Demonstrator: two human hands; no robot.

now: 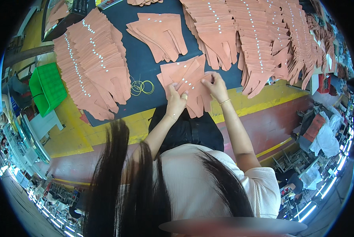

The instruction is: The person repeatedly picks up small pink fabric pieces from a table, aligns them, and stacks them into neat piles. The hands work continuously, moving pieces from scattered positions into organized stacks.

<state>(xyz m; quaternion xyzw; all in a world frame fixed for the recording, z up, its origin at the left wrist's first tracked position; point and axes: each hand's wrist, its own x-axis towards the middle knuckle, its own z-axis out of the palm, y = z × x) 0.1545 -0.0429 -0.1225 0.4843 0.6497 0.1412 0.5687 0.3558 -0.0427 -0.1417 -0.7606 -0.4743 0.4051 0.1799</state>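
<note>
At the near edge of the dark table, a small fanned stack of salmon-coloured glove-shaped pieces [189, 75] lies between my hands, with small white tags on it. My left hand [177, 103] grips the stack's left side, its thumb on top. On the right side, my right hand [215, 85] pinches the edge of a piece between thumb and fingers. The pieces' finger ends hang over the table edge toward me. Just beyond lies another small fanned pile of glove pieces [159, 33]. Several yellow-green rubber bands [142, 87] rest left of my left hand.
Long overlapping rows of tagged glove pieces [94, 59] cover the table's left, and more rows [252, 39] fill its right. A dark box [72, 15] stands at the back left. Beside the table, at left, is a green basket [46, 89]. Wrapped bundles [323, 134] sit at far right.
</note>
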